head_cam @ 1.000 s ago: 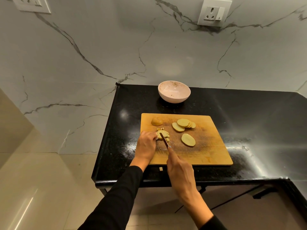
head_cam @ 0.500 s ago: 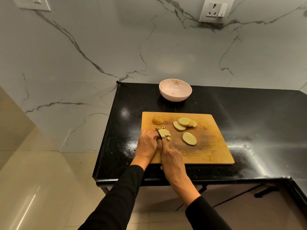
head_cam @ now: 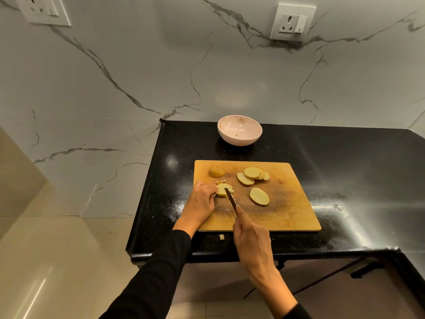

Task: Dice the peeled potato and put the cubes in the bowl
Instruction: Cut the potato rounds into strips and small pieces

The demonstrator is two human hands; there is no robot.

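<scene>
Head view: wooden board (head_cam: 287, 203), round pink bowl (head_cam: 239, 133) beyond it. Left hand (head_cam: 202, 200) pins a flat potato slice (head_cam: 222, 189); right hand (head_cam: 251, 236) grips the knife (head_cam: 230, 200) over it.

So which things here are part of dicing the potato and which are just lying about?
In the job: left hand, right hand, knife, potato slices, cutting board, bowl.
Lying about: wall sockets, stray cube on the counter.

We see a matt wood cutting board (head_cam: 282, 217), scuffed. Countertop (head_cam: 345, 157) is glossy black stone, wall (head_cam: 138, 65) smooth veined marble. Bowl (head_cam: 239, 139) looks glazed ceramic.
</scene>
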